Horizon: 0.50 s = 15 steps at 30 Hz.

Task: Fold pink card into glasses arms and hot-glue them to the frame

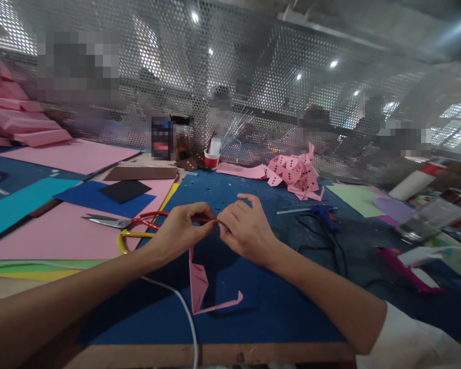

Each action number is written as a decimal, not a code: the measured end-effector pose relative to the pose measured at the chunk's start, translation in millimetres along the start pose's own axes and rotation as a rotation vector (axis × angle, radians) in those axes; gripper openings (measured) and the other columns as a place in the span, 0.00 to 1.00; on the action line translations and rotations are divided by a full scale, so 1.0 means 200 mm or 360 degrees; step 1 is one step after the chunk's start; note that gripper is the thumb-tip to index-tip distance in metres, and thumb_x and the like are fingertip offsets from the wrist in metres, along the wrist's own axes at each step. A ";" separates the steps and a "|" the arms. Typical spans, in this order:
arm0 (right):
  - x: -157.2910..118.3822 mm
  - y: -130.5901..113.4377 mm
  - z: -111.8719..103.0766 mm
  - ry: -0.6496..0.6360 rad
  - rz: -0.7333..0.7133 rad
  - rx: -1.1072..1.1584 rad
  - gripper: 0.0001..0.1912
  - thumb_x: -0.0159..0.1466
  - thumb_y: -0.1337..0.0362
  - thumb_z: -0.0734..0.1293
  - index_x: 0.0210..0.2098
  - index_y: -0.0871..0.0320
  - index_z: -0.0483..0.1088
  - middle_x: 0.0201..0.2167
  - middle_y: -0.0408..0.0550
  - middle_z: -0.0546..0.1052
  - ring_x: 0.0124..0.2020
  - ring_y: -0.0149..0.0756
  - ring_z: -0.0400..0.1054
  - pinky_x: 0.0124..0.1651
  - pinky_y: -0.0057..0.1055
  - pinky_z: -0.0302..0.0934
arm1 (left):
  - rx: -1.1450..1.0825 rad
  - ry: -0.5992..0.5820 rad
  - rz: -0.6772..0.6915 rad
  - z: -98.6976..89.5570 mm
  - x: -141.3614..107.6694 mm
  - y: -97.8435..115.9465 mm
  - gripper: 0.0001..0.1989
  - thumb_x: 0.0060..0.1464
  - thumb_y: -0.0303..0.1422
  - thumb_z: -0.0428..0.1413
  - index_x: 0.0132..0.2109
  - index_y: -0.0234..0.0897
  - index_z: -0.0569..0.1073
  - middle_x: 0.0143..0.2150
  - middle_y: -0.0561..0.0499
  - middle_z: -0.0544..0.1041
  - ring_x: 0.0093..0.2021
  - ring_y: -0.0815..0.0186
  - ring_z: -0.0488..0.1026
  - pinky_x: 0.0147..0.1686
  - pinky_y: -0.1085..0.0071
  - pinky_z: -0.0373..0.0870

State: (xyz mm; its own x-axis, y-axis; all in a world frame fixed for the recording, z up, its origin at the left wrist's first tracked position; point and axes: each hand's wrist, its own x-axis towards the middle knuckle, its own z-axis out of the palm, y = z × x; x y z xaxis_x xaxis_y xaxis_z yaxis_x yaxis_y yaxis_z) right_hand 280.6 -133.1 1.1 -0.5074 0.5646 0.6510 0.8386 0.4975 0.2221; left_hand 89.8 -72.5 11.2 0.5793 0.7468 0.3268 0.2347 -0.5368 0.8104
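Observation:
My left hand (182, 228) and my right hand (249, 230) meet over the middle of the blue table mat. Their fingertips pinch together on a folded pink paper piece (198, 282). Part of it is shadowed between the hands, and the creased rest hangs below my left hand. Its lower end bends sideways into a thin strip with a hooked tip. The exact spot under my fingertips is hidden. Just left of my left hand lie scissors (111, 222) with red and yellow handles, partly covered by the hand and wrist.
Pink and blue paper sheets (77, 192) cover the left side. At the back are a red-and-white cup (211, 160) and a heap of dotted pink folded paper (295, 174). Right, a blue glue gun (326, 215) and a magenta tool (411, 271) lie with cords. A white cable (184, 302) crosses the front.

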 end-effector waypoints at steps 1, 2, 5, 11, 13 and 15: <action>0.00 0.00 0.00 -0.0002 -0.0007 -0.0003 0.06 0.71 0.68 0.61 0.39 0.56 0.70 0.34 0.45 0.77 0.39 0.38 0.68 0.66 0.45 0.52 | 0.0007 0.0002 0.0017 0.00 0.00 0.00 0.07 0.54 0.36 0.59 0.31 0.37 0.76 0.29 0.55 0.79 0.32 0.66 0.74 0.34 0.73 0.68; 0.00 0.00 0.00 -0.0007 -0.0015 -0.0006 0.06 0.71 0.68 0.61 0.39 0.56 0.70 0.34 0.45 0.77 0.39 0.38 0.68 0.66 0.46 0.52 | 0.0014 0.0003 0.0036 0.00 0.00 -0.01 0.07 0.54 0.35 0.58 0.31 0.37 0.76 0.29 0.55 0.79 0.32 0.66 0.75 0.34 0.73 0.68; 0.00 0.00 0.00 -0.0036 -0.0048 -0.0002 0.07 0.71 0.68 0.61 0.40 0.56 0.70 0.35 0.46 0.78 0.39 0.39 0.68 0.66 0.47 0.52 | 0.0028 0.0017 0.0082 0.01 -0.01 -0.02 0.06 0.54 0.33 0.58 0.31 0.38 0.76 0.29 0.56 0.79 0.33 0.66 0.75 0.35 0.73 0.69; 0.02 0.00 -0.02 -0.0016 0.0374 0.0648 0.04 0.69 0.67 0.64 0.38 0.56 0.71 0.35 0.44 0.79 0.39 0.36 0.72 0.62 0.42 0.57 | 0.0064 0.0024 0.0119 0.01 -0.01 -0.02 0.05 0.54 0.32 0.58 0.33 0.38 0.78 0.30 0.56 0.80 0.34 0.67 0.76 0.37 0.74 0.70; 0.03 0.02 -0.02 -0.0071 0.0693 0.1079 0.06 0.71 0.64 0.63 0.37 0.55 0.71 0.34 0.43 0.79 0.38 0.35 0.72 0.52 0.36 0.62 | 0.0066 0.0031 0.0129 0.00 -0.01 -0.01 0.06 0.55 0.32 0.57 0.35 0.38 0.79 0.31 0.56 0.81 0.35 0.66 0.77 0.38 0.74 0.71; 0.04 0.03 -0.03 -0.0142 0.0927 0.1412 0.08 0.71 0.61 0.63 0.37 0.55 0.72 0.35 0.43 0.78 0.39 0.35 0.73 0.46 0.32 0.64 | 0.0078 0.0044 0.0146 0.00 -0.01 -0.01 0.06 0.54 0.31 0.57 0.35 0.39 0.80 0.32 0.56 0.82 0.35 0.66 0.77 0.39 0.74 0.71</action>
State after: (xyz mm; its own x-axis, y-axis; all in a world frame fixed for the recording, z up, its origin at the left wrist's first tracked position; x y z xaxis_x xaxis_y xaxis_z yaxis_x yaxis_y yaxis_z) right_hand 282.7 -128.6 11.9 -0.1174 0.8986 0.4228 0.5303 0.4167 -0.7383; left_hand 88.0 -73.9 9.4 0.5787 0.7035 0.4125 0.2197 -0.6215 0.7519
